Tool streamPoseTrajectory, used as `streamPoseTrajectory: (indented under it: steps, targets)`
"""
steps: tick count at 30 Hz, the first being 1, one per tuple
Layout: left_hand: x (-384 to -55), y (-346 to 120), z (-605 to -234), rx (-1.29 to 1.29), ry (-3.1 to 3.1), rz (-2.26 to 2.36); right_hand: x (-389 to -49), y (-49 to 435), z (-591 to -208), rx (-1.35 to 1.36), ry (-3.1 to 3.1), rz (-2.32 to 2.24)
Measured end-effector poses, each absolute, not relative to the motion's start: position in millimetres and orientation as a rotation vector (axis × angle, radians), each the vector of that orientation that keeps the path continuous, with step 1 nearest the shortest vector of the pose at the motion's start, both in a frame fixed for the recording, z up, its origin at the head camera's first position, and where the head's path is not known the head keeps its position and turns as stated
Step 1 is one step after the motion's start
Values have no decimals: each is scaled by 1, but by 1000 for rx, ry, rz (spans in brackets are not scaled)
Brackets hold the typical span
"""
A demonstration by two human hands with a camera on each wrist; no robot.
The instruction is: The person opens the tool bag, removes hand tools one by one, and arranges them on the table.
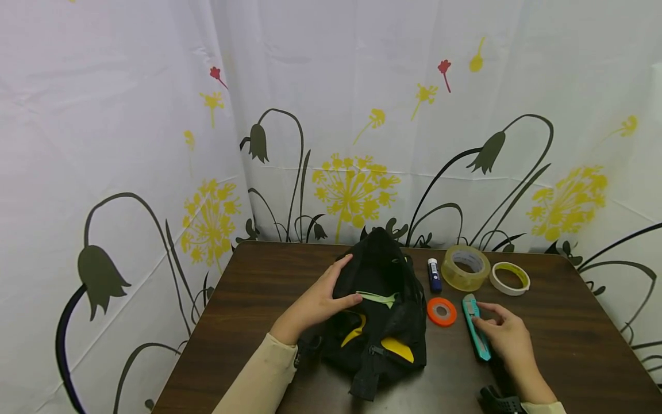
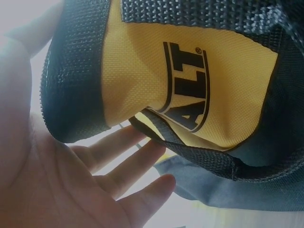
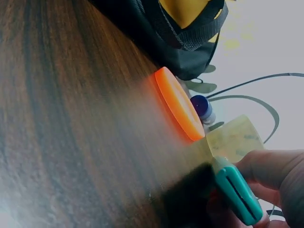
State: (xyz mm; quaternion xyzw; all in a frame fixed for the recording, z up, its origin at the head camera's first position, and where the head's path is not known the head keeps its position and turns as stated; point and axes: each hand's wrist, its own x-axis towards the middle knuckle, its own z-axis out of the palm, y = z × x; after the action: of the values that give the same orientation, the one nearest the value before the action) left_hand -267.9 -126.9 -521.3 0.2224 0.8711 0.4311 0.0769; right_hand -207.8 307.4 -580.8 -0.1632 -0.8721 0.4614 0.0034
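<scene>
A black tool bag (image 1: 374, 339) with yellow patches stands on the table, its mouth gaping. My left hand (image 1: 323, 299) holds the bag's left side, thumb toward the opening and fingers along the outside. In the left wrist view the fingers (image 2: 137, 166) lie by a black strap and a yellow panel (image 2: 228, 85) with black lettering. My right hand (image 1: 507, 336) pinches a teal box cutter (image 1: 477, 330) between thumb and fingers. The right wrist view shows the box cutter (image 3: 237, 194) end-on; whether it touches the table I cannot tell.
Right of the bag lie an orange tape roll (image 1: 442, 311), a blue glue stick (image 1: 434, 276), a wide clear tape roll (image 1: 465, 268) and a white-and-yellow tape roll (image 1: 510, 278). Behind the dark wood table (image 1: 258, 287) hangs a flowered curtain (image 1: 331, 86).
</scene>
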Motion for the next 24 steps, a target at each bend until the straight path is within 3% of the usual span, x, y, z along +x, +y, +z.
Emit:
streamPoseTrajectory:
  steps: [24]
  targets:
    - [-270, -128, -515, 668, 2600, 1275, -212, 310, -583, -483, -2801, 1327]
